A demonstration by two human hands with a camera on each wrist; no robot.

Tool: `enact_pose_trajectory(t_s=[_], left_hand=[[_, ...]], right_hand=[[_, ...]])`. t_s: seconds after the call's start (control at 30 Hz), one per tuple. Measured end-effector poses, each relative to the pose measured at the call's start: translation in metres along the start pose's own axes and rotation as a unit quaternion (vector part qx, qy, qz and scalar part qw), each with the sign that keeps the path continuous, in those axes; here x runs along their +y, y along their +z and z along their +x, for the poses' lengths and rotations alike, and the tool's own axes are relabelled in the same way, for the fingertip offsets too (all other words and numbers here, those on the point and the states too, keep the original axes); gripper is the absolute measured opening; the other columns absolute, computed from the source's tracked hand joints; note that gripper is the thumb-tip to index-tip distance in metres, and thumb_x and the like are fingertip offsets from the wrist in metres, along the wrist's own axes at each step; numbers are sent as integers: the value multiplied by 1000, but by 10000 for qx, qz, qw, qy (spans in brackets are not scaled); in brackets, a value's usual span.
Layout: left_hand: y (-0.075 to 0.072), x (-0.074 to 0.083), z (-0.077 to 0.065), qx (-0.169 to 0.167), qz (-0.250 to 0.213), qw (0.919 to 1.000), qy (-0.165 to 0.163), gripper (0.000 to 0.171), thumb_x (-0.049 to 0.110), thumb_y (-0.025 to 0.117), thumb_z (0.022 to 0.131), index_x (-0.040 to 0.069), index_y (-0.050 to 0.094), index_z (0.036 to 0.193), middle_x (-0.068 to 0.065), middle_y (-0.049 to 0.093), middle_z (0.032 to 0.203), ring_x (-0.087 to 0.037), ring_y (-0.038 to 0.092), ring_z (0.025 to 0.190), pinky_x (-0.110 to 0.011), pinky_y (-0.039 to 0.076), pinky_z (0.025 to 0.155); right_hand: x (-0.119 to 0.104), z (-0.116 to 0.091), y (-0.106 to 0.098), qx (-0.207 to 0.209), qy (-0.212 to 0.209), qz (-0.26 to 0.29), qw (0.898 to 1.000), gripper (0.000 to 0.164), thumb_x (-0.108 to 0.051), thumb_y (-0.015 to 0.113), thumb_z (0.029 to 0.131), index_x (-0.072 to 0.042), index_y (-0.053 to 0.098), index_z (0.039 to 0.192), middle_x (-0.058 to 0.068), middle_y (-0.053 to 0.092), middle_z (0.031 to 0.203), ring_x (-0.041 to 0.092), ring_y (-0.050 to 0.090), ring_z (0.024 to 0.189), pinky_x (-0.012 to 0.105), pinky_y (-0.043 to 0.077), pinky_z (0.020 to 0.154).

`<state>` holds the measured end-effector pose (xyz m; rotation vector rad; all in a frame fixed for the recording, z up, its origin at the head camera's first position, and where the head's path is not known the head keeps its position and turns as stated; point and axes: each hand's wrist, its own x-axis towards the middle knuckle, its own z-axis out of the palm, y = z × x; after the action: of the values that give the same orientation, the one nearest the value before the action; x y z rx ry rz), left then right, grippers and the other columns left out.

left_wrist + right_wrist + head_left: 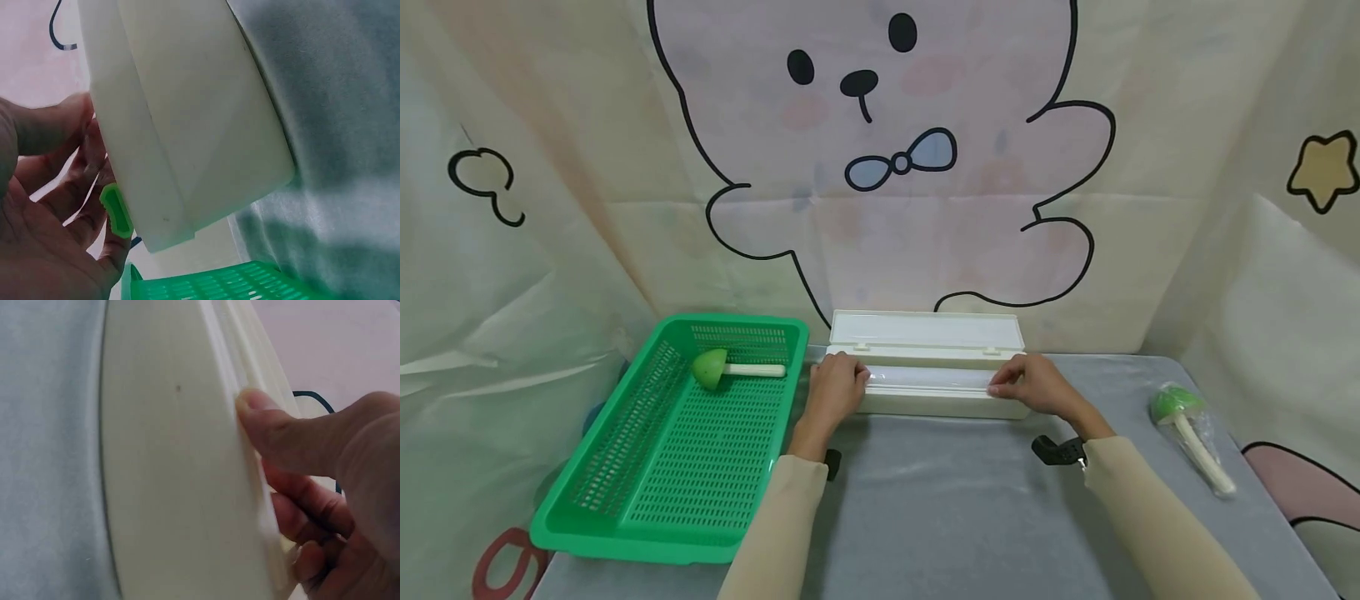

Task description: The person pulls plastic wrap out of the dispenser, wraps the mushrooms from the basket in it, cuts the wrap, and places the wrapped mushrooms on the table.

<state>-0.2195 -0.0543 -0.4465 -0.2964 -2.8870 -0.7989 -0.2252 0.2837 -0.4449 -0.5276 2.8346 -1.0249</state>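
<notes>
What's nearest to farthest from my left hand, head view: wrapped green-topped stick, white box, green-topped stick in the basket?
1. White box: your left hand is at its left end.
2. Green-topped stick: left, in the green basket.
3. Wrapped green-topped stick: far right, on the table.

Long beige sleeves (pixel 1161 515), bare left hand (pixel 835 388), bare right hand (pixel 1037 386), black wrist-worn devices (pixel 1056 451)

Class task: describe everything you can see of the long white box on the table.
The long white box looks plastic. It lies crosswise at the back of the grey table, its lid raised behind, with two small tabs along the lid's lower edge. Inside shows a pale, glossy surface, perhaps a roll. The left hand and right hand touch it near opposite ends.
</notes>
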Motion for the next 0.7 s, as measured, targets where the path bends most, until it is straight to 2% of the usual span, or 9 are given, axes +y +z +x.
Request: enact_pose_trajectory(t_s=[0.2, 0.37, 0.53, 0.7], left_hand=[[4, 0, 8, 227, 4, 9996, 171, 14, 10, 63, 100, 0, 70, 93, -13, 64, 89, -32, 61, 91, -44, 52, 82], [6, 2, 15, 332, -33, 9992, 204, 13, 10, 63, 101, 0, 70, 96, -14, 65, 91, -33, 62, 92, -44, 51, 84], [4, -2, 21, 226, -111, 9990, 381, 12, 9, 64, 100, 0, 71, 97, -12, 65, 89, -31, 62, 91, -43, 51, 84], [1, -5, 24, -104, -264, 9988, 394, 12, 7, 72, 95, -1, 72, 104, -13, 66, 94, -30, 62, 92, -41, 52, 84]], right_hand=[[0, 3, 4, 251, -143, -136, 9995, 7, -13, 78, 91, -6, 76, 91, 1, 66, 81, 16, 58, 73, 32, 48, 66], [0, 3, 9, 427, -197, -445, 9979, 8, -15, 77, 92, -7, 78, 92, 0, 66, 81, 15, 59, 73, 34, 49, 66], [-1, 5, 13, 735, -163, -620, 9952, 9, -11, 71, 96, -6, 74, 90, 1, 62, 78, 15, 53, 66, 33, 44, 61], [0, 8, 16, 880, -216, -609, 9940, 12, -14, 65, 101, -4, 67, 95, 3, 61, 78, 15, 50, 65, 34, 43, 60]])
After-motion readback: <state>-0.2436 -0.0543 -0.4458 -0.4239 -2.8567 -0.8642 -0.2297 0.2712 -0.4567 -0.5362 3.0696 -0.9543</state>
